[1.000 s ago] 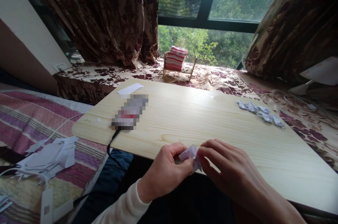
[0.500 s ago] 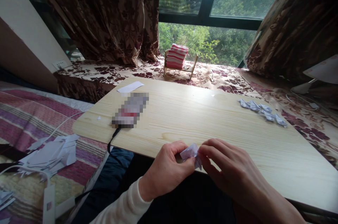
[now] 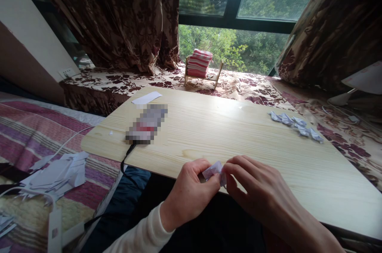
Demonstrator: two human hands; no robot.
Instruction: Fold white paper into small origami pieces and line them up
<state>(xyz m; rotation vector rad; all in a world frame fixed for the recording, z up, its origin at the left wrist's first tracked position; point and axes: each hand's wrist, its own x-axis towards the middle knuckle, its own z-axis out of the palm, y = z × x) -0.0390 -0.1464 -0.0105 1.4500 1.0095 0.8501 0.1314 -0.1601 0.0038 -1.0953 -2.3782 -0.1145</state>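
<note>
A small piece of folded white paper [image 3: 212, 170] is held between my two hands at the near edge of the wooden table [image 3: 191, 125]. My left hand [image 3: 191, 189] pinches it between thumb and fingers from the left. From the right, my right hand [image 3: 256, 183] grips the paper's other side with its fingertips, which partly hide it. Several folded white paper pieces [image 3: 298, 125] lie in a cluster at the table's right side. On the far left of the tabletop rests a flat white paper strip [image 3: 147, 98].
A blurred-out object [image 3: 146, 123] with a black strap lies on the table's left. Paper strips [image 3: 61, 173] are piled on the striped bedspread [image 3: 98, 183], beside a white power strip [image 3: 55, 229]. A small wooden rack holding striped cloths [image 3: 199, 63] stands on the windowsill.
Both hands stay at the near table edge with the folded paper between them. My right fingers have shifted slightly on it, and the whole view has drifted a little.
</note>
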